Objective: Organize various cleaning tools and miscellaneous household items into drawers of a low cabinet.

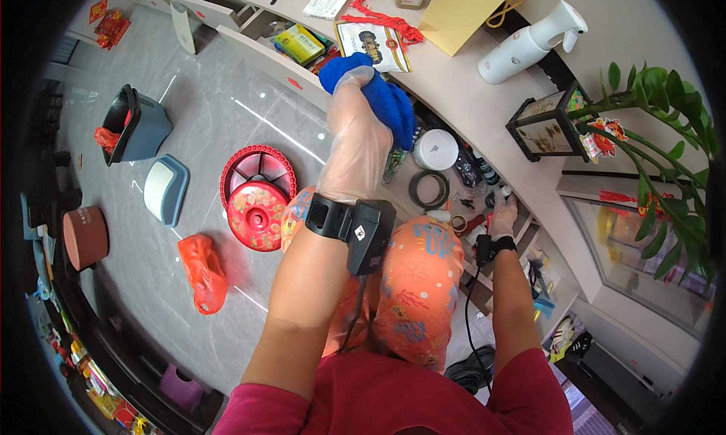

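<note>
My left hand (355, 136), in a clear plastic glove with a black wrist device, is raised and grips a blue cloth (382, 94) near the edge of the white counter (454, 83). My right hand (502, 214), also gloved and strapped, reaches down into an open lower shelf (461, 185) and touches small dark bottles and bits there. Whether it holds one of them is unclear. A white round lid (436, 149) and a dark ring (429, 189) lie in that shelf beside it.
On the counter stand a white spray bottle (529, 43), a lantern box (548, 122), a yellow paper bag (469, 11) and a green plant (665, 132). On the grey floor lie a red round sweets tray (257, 197), an orange bag (203, 272), a grey bin (136, 125) and a lid (166, 189).
</note>
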The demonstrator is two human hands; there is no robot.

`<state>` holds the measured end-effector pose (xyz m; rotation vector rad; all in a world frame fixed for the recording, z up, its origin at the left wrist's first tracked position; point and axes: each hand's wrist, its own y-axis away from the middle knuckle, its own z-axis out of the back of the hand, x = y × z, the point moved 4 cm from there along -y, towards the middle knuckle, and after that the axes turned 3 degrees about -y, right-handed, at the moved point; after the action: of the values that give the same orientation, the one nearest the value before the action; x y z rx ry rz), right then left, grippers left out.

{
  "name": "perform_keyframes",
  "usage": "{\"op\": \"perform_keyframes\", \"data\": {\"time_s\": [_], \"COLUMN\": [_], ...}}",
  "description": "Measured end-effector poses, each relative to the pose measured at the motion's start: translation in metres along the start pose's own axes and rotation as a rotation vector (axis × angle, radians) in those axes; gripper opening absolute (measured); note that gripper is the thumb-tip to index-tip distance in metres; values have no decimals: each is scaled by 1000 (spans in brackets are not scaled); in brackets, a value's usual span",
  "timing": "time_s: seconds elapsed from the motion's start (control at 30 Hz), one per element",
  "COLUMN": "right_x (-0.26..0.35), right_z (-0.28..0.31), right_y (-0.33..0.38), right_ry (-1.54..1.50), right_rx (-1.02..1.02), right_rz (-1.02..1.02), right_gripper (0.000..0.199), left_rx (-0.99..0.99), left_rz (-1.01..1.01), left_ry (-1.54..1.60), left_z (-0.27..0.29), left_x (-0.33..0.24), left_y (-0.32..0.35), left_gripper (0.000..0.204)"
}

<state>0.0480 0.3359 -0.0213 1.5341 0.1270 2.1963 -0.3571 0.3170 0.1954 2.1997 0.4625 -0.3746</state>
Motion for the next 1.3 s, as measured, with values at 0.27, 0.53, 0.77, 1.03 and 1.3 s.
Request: {"op": "perform_keyframes", "data": {"time_s": [0.27,0.53,0.77,1.03,1.3], "right_x": [2,-34,-21,-40,-24], "right_z": [6,11,-10,-13,-30], "right_y": [1,-44,-30,-36,-13], "right_ry": [156,529,740,282,-241], "right_rx": [-75,6,65,100,-85], "right_rz": [243,53,302,202,132], "right_gripper": [40,53,49,54,74], "left_rx": [22,19,8,4,41], "left_rz": [-47,20,2,-8,-2], "left_ry": [-13,14,8,-11,-11], "left_z": [-4,6,7,6,8], "left_x": [4,10,-1,1,4], "left_y": [1,-10,-2,-6,-8], "left_gripper": [9,14,11,5,12]}}
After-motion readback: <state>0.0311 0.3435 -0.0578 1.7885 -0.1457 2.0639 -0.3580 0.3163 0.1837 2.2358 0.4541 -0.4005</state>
